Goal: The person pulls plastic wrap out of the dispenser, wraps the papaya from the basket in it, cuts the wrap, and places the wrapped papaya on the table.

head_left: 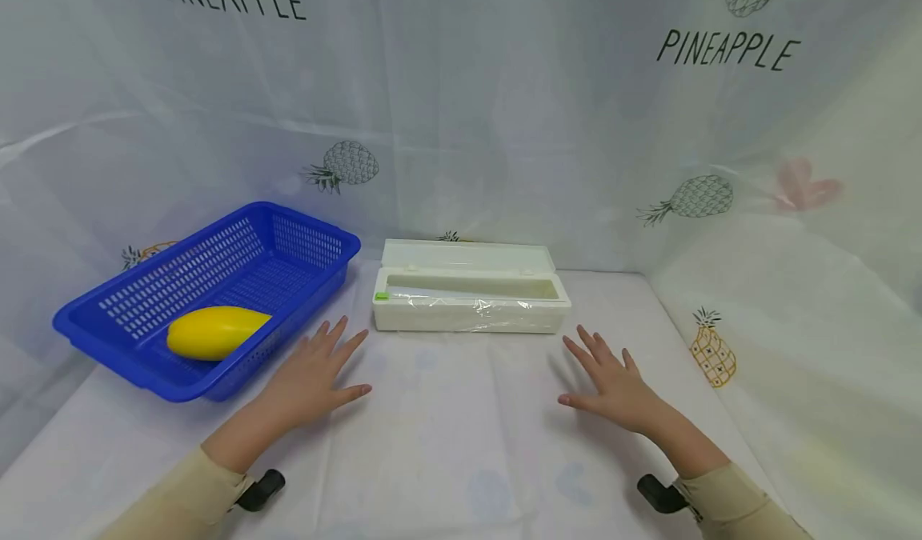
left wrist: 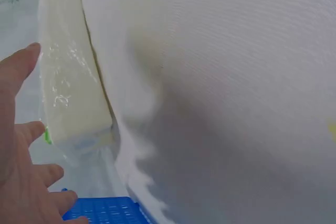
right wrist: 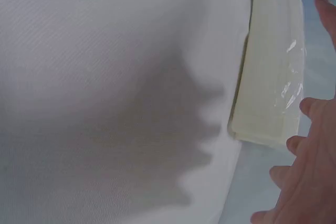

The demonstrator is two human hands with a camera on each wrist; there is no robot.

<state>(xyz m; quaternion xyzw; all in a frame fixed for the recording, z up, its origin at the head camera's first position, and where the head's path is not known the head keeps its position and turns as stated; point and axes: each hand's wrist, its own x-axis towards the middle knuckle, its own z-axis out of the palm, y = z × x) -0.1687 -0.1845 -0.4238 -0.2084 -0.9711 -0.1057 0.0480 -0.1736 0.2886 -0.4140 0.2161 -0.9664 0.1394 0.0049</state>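
My left hand [head_left: 308,376] is spread over the table beside the blue basket, holding nothing. Across from it, my right hand [head_left: 611,384] is also spread with nothing in it, near the right end of a long white box [head_left: 471,316]. The box stands at the back with its lid [head_left: 468,255] raised, and clear film shows on its front. Something pale lies inside, too indistinct to name. A smooth yellow oval object [head_left: 216,332] lies in the blue basket [head_left: 317,300]. In the left wrist view, the fingers of the left hand [left wrist: 21,171] point toward the box front [left wrist: 73,72].
A white patterned cloth covers the table [head_left: 446,428]. Behind and to the right hangs a pineapple-print curtain [head_left: 504,108], close behind the box and basket. A small green tab [head_left: 382,295] sits on the box's left front edge.
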